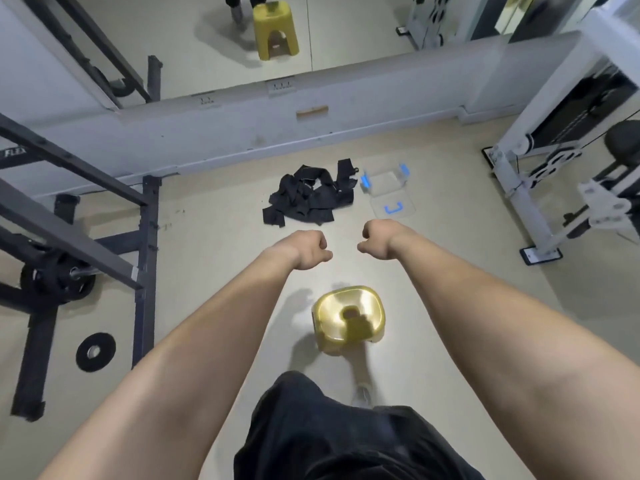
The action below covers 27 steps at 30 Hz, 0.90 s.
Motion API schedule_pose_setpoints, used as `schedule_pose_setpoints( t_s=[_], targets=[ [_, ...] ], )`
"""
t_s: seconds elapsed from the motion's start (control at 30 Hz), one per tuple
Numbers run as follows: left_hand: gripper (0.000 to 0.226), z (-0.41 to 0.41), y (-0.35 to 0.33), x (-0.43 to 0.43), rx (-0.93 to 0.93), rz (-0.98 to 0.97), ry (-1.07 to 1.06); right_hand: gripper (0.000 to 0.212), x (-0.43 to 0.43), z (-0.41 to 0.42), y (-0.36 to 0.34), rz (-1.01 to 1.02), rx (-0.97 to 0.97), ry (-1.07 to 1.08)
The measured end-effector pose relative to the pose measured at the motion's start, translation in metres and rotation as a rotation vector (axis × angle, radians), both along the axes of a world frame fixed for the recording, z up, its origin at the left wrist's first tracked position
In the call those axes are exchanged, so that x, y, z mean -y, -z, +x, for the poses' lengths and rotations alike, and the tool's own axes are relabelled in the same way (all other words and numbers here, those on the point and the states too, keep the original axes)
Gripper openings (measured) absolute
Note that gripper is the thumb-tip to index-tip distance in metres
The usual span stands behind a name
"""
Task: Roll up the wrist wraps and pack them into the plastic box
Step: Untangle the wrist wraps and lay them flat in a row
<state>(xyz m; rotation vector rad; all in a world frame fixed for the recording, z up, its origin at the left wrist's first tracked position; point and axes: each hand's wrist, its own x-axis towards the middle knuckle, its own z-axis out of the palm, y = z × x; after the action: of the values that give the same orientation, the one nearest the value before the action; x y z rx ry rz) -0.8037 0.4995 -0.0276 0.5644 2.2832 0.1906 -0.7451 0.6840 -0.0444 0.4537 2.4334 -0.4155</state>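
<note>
Left fingers: curled into a loose fist, holding nothing. The left hand [310, 249] hangs in the air past the far side of the yellow stool [348, 318].
Right fingers: same deal, curled in with nothing in them. The right hand [377, 239] is level with the left, a small gap between the two.
Arms: both bare and stretched straight out over the stool.
Readable text: only "FLE" in white on the dark rack [86, 188], far left of the stool; the rest runs off the frame edge. Nothing legible on the wraps or box.
Wrist wraps [308, 199]: black fabric strips, all unrolled and tangled in one messy heap on the floor, beyond the stool and slightly left, near the wall. A few ends stick out flat, one strip flops toward the box.
Plastic box [386, 183]: clear with blue clips on two sides, open, sitting beyond the stool just to the right of the wrap pile.
Lid [393, 207]: clear with a blue handle, flat on the floor on the stool side of the box, touching or nearly touching it.
Weight plate [96, 351]: small black one lying flat, well left of the stool by the rack's foot.
Cable machine [540, 174]: white frame, far right of the stool.
Mirror [311, 32]: on the wall past the wraps, shows the stool's reflection.
</note>
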Motion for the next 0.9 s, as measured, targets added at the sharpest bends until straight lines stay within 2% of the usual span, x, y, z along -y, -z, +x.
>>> schedule_pose_setpoints(
  t_s=[0.1, 0.23, 0.37, 0.5, 0.63, 0.9],
  targets=[
    [0.037, -0.06, 0.001, -0.004, 0.026, 0.0, -0.005, 0.045, -0.005, -0.061, -0.004, -0.016, 0.002, -0.015],
    [0.015, -0.156, 0.01, -0.006, 0.031, 0.036, 0.025, 0.043, 0.001, -0.152, 0.003, -0.023, -0.007, -0.005],
    [0.021, -0.25, 0.028, -0.004, 0.055, 0.042, 0.027, 0.037, 0.008, -0.241, 0.01, -0.036, -0.005, 0.019],
    [0.029, -0.329, 0.033, -0.005, 0.11, 0.041, 0.001, 0.013, 0.005, -0.318, 0.012, -0.073, -0.004, 0.011],
    [0.033, -0.391, 0.034, -0.024, 0.159, 0.036, -0.037, 0.022, -0.017, -0.378, 0.014, -0.103, 0.039, 0.029],
    [0.017, -0.499, 0.051, -0.105, 0.137, 0.034, -0.096, 0.014, -0.102, -0.505, 0.036, -0.079, 0.087, -0.078]
  ],
)
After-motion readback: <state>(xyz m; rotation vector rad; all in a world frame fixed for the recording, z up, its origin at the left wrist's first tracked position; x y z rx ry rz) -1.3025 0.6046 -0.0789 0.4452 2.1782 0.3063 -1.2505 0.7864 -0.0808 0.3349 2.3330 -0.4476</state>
